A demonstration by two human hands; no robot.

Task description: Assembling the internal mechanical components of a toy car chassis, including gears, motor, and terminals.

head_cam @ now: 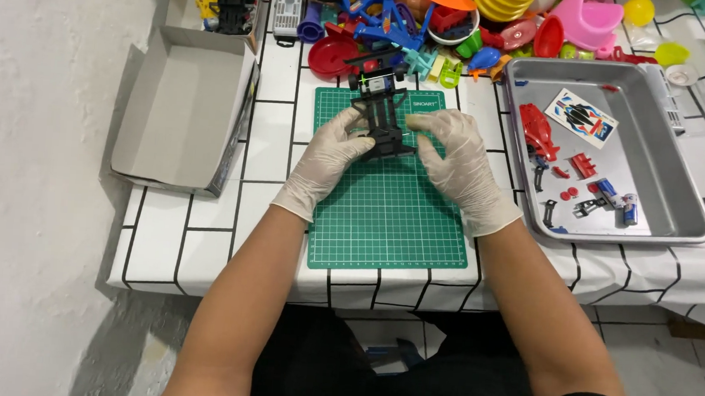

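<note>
The person's bare forearms are reaching up from the bottom edge toward a green gridded cutting mat (384,217) lying on the white, black-lined table (275,126). The left hand (328,157), in a pale latex glove, is pinching the left edge of a black plastic toy car chassis (383,119) between thumb and fingers. The right hand (458,162), gloved likewise, is gripping the opposite edge, fingers curled and thumb pressing inward. The chassis is sitting at the far end of the mat, its wheeled end pointing away. To the right, a shallow metal tray (669,170) is holding a red car body shell (537,130), a sticker sheet (581,117) and small loose parts. An open grey cardboard box (178,107) is lying to the left. Keeping both grips even and the chassis flat over the mat seems wise, so any small part is dropping where it can be found.
</note>
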